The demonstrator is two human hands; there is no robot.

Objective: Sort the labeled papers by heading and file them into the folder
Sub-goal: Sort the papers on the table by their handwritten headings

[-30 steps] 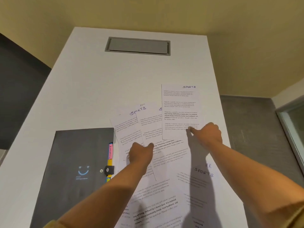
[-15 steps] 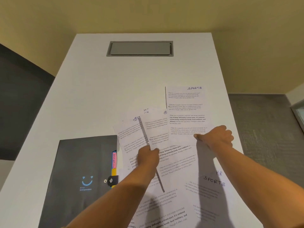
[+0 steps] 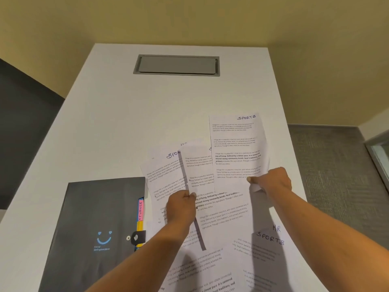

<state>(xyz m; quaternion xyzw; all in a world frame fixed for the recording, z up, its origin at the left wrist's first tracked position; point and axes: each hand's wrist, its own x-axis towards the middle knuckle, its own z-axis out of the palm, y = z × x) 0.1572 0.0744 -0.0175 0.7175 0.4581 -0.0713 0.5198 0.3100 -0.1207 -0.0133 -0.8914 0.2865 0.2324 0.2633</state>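
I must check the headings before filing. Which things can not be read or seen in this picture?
Head view only:
- Middle white sheet: heading covered by the SPORTS-headed sheet pinched in the right hand.
- Rearmost sheet: heading cut off by sheets above.
- Yellow tab of the dark grey folder: label too small.
- Left hand hides text beneath.

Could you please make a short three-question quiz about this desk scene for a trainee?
1. True or false: the right hand pinches the lower edge of the SPORTS sheet.
2. Which word is on the pink tab of the black folder? A) HR B) FINANCE C) SPORTS
3. Fill in: the left hand grips a sheet from the fanned ___.

Key: 1 true; 2 B; 3 papers.
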